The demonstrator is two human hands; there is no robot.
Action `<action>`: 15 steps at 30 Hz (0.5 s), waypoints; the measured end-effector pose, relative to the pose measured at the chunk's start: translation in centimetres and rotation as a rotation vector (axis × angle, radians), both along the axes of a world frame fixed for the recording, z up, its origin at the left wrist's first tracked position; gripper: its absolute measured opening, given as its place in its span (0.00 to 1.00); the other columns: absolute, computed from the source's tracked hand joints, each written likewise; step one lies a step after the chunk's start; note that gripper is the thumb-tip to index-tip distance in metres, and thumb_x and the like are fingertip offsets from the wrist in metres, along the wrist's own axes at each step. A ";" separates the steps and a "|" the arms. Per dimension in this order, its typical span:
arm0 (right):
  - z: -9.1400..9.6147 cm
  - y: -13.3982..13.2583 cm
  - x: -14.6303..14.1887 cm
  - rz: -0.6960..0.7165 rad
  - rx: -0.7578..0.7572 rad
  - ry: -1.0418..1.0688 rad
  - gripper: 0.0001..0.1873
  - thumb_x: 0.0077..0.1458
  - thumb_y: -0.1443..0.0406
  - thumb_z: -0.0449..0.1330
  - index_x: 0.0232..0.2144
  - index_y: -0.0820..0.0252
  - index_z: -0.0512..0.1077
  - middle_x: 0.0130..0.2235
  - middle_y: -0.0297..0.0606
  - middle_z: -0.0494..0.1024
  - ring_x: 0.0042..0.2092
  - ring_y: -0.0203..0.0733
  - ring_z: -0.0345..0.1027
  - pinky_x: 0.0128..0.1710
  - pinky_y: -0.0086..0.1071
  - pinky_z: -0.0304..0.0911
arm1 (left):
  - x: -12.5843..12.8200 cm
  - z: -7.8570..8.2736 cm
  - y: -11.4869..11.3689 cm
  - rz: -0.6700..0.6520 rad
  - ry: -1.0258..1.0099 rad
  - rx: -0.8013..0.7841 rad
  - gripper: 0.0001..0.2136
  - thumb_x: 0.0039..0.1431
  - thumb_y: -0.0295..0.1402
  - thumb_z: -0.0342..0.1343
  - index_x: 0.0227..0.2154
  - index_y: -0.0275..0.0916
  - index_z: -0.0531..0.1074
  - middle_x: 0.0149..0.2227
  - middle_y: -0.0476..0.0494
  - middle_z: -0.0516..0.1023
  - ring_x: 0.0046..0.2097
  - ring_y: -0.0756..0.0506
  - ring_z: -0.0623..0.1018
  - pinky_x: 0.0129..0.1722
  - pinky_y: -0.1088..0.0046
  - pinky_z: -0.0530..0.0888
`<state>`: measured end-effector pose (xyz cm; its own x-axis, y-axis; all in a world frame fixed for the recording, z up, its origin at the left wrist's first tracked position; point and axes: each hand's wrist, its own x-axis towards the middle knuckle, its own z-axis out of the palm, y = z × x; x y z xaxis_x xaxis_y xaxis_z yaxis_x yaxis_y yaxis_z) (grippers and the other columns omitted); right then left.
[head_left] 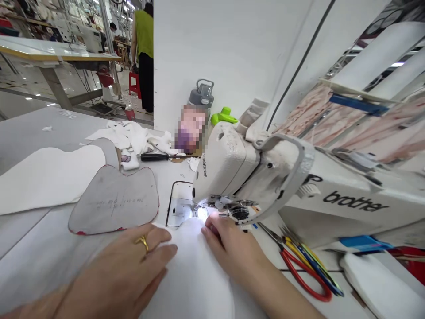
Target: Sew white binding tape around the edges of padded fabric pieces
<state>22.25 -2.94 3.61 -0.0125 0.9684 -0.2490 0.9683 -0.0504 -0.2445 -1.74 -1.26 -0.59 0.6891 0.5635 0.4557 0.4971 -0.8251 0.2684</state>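
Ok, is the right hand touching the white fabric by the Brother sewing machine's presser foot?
Touching: the head view shows the right hand with its fingers lying directly on the white fabric, just in front of the presser foot.

White padded fabric (189,270) fills the lower centre. To its left lies a grey template (113,201) edged in red, on a pale grey worktop (33,133). At lower right are red-handled scissors (292,266). The cream sewing machine (226,164) bears black lettering. Pink-mottled cloth (332,119) runs along the upper right. At upper left stands a person (144,35) in a lime-green top and black trousers.
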 end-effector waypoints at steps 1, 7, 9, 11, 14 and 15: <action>0.1 0.0 0.0 -0.001 0.001 -0.011 0.11 0.69 0.62 0.51 0.36 0.57 0.71 0.36 0.36 0.79 0.31 0.40 0.71 0.26 0.30 0.50 | 0.0 -0.1 0.0 -0.042 0.024 0.034 0.18 0.61 0.24 0.45 0.50 0.48 0.70 0.48 0.51 0.80 0.44 0.45 0.79 0.46 0.66 0.74; 0.1 -0.2 0.0 -0.005 0.009 0.005 0.11 0.67 0.62 0.52 0.43 0.56 0.74 0.39 0.38 0.80 0.33 0.42 0.74 0.29 0.31 0.58 | -0.2 0.8 1.1 -0.132 0.112 0.005 0.21 0.53 0.22 0.48 0.45 0.50 0.76 0.48 0.55 0.83 0.43 0.44 0.82 0.43 0.67 0.77; -0.2 -0.3 0.0 0.039 0.042 0.056 0.14 0.66 0.62 0.52 0.48 0.53 0.75 0.43 0.39 0.81 0.40 0.46 0.76 0.35 0.33 0.63 | -0.3 1.1 1.3 -0.124 0.103 -0.044 0.21 0.56 0.22 0.47 0.45 0.53 0.75 0.49 0.58 0.82 0.45 0.45 0.81 0.44 0.68 0.76; -0.4 -0.3 0.1 0.078 0.057 0.087 0.16 0.66 0.62 0.51 0.51 0.51 0.75 0.46 0.39 0.81 0.46 0.50 0.76 0.40 0.36 0.65 | -0.6 1.4 1.5 -0.132 0.110 -0.086 0.20 0.60 0.24 0.46 0.46 0.55 0.75 0.49 0.59 0.81 0.47 0.47 0.80 0.47 0.70 0.75; -0.8 -0.3 0.4 0.073 0.075 0.113 0.19 0.66 0.62 0.48 0.50 0.53 0.76 0.46 0.40 0.82 0.46 0.50 0.76 0.39 0.35 0.66 | -1.6 2.7 3.0 0.024 0.151 -0.130 0.17 0.66 0.29 0.42 0.45 0.52 0.75 0.47 0.56 0.80 0.49 0.47 0.78 0.52 0.71 0.72; -0.9 -0.3 0.5 0.066 0.096 0.117 0.19 0.66 0.61 0.48 0.50 0.53 0.76 0.46 0.40 0.82 0.45 0.49 0.77 0.37 0.35 0.67 | -2.3 3.4 3.9 0.136 0.180 -0.149 0.16 0.67 0.32 0.41 0.45 0.50 0.75 0.48 0.54 0.80 0.50 0.46 0.78 0.52 0.70 0.71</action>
<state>22.78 -3.24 2.73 -0.1007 0.9837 -0.1489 0.9334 0.0417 -0.3564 -4.00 2.65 2.81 0.6652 0.7078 0.2378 0.6513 -0.7058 0.2789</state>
